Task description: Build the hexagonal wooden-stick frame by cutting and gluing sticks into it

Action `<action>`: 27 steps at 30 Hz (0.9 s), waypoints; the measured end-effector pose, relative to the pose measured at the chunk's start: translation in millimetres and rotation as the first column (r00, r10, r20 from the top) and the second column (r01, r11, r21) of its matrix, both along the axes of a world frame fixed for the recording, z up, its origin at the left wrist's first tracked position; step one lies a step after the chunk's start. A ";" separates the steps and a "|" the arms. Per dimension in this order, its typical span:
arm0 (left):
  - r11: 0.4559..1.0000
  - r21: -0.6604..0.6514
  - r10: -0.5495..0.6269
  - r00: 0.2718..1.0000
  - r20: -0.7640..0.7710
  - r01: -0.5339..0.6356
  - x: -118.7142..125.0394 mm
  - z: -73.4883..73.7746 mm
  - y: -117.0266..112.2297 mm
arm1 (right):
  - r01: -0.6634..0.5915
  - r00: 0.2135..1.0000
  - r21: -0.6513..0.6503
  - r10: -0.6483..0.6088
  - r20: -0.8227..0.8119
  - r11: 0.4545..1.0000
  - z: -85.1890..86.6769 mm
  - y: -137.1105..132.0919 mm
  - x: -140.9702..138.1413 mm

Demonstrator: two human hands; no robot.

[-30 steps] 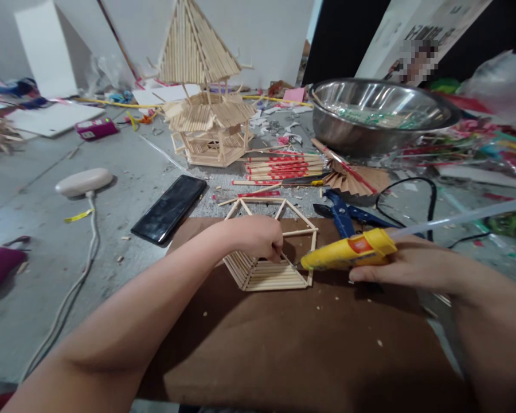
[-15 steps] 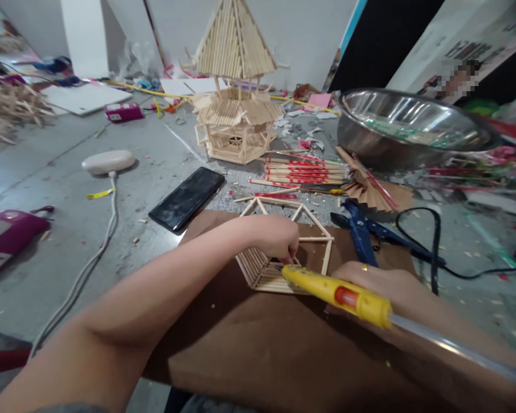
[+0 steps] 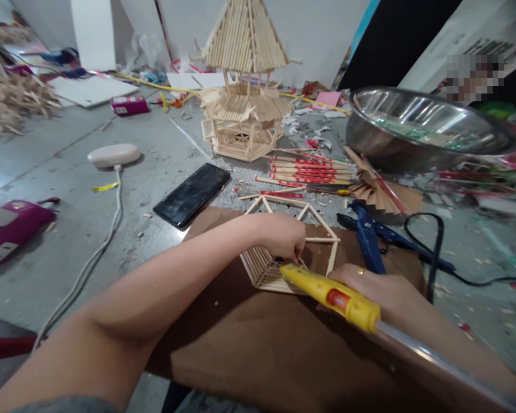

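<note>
Head view. Reader: Where did the stick frame lie, and why there?

Author: It lay flat on the brown board, directly ahead of the person, within reach of both hands. The board presumably kept stray glue off the grey surface beneath. Slats filled the left and near parts of the frame; the far and right parts showed open sticks only.

Reader: And the hands?

Author: The right hand was wrapped around the yellow glue gun, its nozzle end over the near slats; the trigger was hidden. The left hand was curled, thumb and finger brought low together just above the nozzle end. Whether they pinched a stick could not be told.

Reader: Why that crossing posture?

Author: The left forearm passed over the frame's left side, an arrangement that probably left the near right side free for the gun. The clear glue stick trailed from the gun's rear, pointing away from the frame.

Reader: What stood about them?

Author: The blue pliers rested beside the frame, near the right hand, perhaps for convenience. Beyond the frame lay red-marked sticks, and behind these the stick tower stood upright.
</note>
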State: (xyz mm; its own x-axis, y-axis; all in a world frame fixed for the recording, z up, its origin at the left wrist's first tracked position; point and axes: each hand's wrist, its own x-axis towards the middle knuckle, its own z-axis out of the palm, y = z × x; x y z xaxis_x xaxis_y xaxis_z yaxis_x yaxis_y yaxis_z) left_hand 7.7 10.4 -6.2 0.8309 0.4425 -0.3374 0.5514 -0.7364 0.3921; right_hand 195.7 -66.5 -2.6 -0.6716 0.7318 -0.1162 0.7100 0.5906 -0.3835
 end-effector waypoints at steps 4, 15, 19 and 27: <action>1.000 -0.007 0.011 1.000 -0.013 -0.012 -0.3 0.8 -0.4 | -0.045 0.999 -0.008 0.045 0.005 0.999 -4.9 2.4 2.7; 1.000 -0.006 0.014 0.999 -0.031 -0.014 -0.6 2.6 -0.4 | 0.077 0.996 -0.121 -0.071 0.050 0.990 21.6 0.5 -6.8; 1.000 -0.005 0.011 1.000 -0.029 -0.012 -0.5 3.4 -0.9 | 0.106 0.994 -0.118 -0.100 0.050 0.987 20.9 1.3 -5.5; 1.000 -0.018 0.016 0.999 -0.043 -0.017 -0.1 6.4 -2.3 | 0.063 0.997 -0.178 -0.068 -0.024 0.982 18.1 10.5 11.9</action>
State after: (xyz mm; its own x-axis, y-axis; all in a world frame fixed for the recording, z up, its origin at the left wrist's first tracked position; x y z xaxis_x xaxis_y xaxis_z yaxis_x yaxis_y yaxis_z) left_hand 7.6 8.1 0.2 0.8081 0.4492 -0.3810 0.5799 -0.7202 0.3807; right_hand 207.5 -56.0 15.5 -0.6278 0.7441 -0.2285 0.7318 0.4643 -0.4989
